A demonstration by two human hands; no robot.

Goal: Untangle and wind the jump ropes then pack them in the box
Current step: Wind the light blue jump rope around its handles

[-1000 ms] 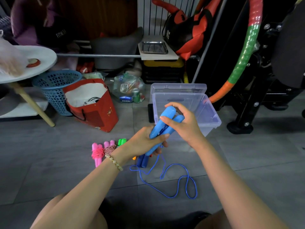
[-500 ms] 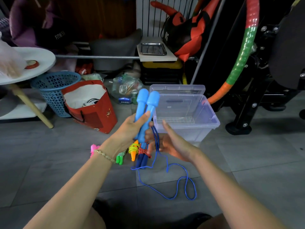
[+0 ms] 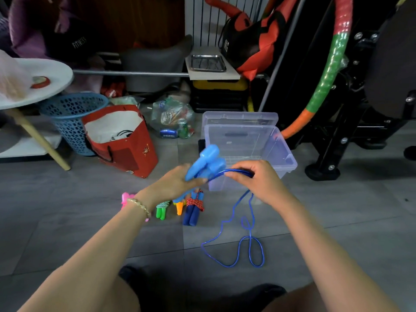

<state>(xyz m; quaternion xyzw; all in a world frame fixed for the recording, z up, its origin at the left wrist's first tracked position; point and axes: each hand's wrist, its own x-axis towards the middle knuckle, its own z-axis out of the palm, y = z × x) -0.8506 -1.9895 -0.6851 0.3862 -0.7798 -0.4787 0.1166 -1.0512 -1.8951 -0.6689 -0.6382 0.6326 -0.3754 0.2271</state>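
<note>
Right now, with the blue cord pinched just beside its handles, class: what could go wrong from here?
The blue cord lies on the floor in crossed loops; pulled up quickly, they may tighten into a knot. The left-hand grip holds both blue handles together while the right-hand grip pinches the cord beside them, so a hard tug might splay them. The slack hangs near the wound ropes and could drag them.

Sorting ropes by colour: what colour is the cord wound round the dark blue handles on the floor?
Red cord on the dark blue handles; head view.
</note>
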